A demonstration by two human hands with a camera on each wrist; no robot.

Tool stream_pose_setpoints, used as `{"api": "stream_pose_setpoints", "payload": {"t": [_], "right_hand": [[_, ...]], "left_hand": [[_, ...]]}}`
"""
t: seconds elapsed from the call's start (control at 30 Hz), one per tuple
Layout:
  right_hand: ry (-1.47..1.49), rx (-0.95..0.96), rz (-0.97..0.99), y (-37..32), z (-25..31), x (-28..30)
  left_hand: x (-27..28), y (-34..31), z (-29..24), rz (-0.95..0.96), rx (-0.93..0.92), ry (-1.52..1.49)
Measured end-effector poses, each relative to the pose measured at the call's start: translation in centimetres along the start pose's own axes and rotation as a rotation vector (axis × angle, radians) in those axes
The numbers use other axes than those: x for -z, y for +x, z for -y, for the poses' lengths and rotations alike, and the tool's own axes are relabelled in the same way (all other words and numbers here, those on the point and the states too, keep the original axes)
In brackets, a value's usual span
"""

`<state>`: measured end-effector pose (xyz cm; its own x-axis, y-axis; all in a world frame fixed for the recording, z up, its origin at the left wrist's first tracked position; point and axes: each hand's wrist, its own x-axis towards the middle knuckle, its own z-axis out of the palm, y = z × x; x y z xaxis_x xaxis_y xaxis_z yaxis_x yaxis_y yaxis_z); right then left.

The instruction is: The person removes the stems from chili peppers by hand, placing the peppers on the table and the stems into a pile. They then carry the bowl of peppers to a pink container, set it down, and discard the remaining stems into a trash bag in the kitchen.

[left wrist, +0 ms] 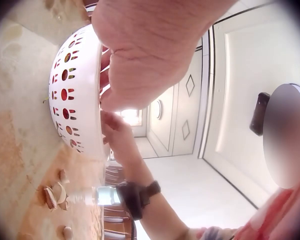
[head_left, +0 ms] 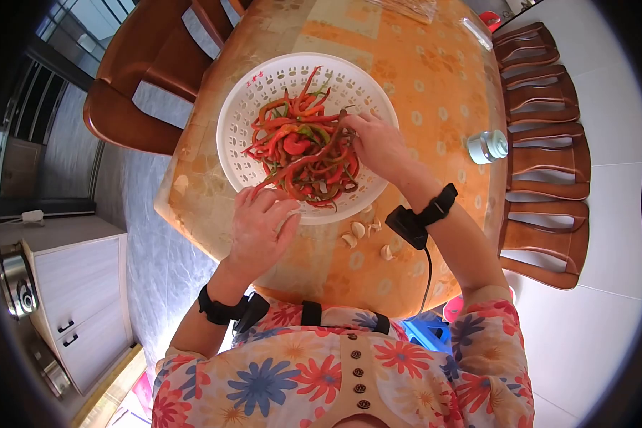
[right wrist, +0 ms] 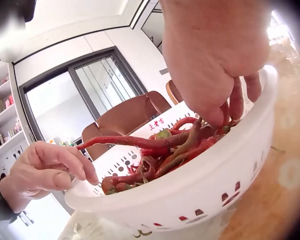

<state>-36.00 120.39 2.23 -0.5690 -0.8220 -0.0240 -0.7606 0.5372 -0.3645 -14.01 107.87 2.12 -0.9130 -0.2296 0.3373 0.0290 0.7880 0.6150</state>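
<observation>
1. A long red chili (right wrist: 122, 142) stretches over heaped chilies (head_left: 299, 143) in a white basket (head_left: 335, 216).
2. Right hand (head_left: 379, 146) pinches its stem end.
3. Left hand (head_left: 258, 234) is at its tip; whether gripping, I cannot tell.
4. Garlic cloves (head_left: 358, 230) lie nearby.

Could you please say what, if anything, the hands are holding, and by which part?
A long red pepper: the right hand appears to pinch its thicker end. The thin tip lies at the left hand, whose grip is unclear.
</observation>
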Motion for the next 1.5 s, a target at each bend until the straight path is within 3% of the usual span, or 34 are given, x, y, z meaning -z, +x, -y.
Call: {"api": "stream_pose_setpoints", "payload": {"t": [0.1, 0.23, 0.33, 0.53, 0.6, 0.63, 0.7, 0.9, 1.13, 1.3, 1.5], "right_hand": [[-0.079, 0.146, -0.113, 0.8, -0.4, -1.0], [-0.208, 0.161, -0.072, 1.3, -0.4, -1.3], [-0.211, 0.289, -0.179, 1.1, 0.4, -0.2], [0.039, 0.426, -0.249, -1.3, 5.1, 1.2], [0.082, 0.467, -0.207, -2.3, 7.0, 1.2], [0.09, 0.478, -0.205, -2.6, 7.7, 1.1], [0.19, 0.412, -0.197, -3.2, 8.5, 1.0], [0.318, 0.23, -0.041, -4.5, 8.1, 1.7], [0.304, 0.199, -0.082, -5.2, 7.4, 1.7], [0.109, 0.251, 0.041, -5.4, 8.2, 2.9], [0.18, 0.306, 0.065, -5.7, 10.3, 2.7]], "left_hand": [[0.1, 0.1, 0.0, -0.024, 0.001, -0.006], [0.4, 0.3, 0.0, -0.042, 0.03, -0.011], [0.4, 0.5, 0.3, -0.116, 0.021, -0.045], [1.1, 1.4, 0.6, -0.243, 0.363, -0.497], [1.8, 1.9, 1.0, -0.046, 0.671, -0.978], [1.8, 1.9, 1.2, -0.057, 0.677, -0.97], [1.6, 1.6, 1.7, -0.115, 0.584, -1.278], [1.9, 0.9, 2.7, -0.155, 0.545, -1.374], [1.7, 0.8, 2.9, -0.173, 0.532, -1.386], [2.2, 0.8, 2.9, -0.174, 0.543, -1.421], [2.9, 0.6, 3.1, -0.295, 0.558, -1.527]]}}
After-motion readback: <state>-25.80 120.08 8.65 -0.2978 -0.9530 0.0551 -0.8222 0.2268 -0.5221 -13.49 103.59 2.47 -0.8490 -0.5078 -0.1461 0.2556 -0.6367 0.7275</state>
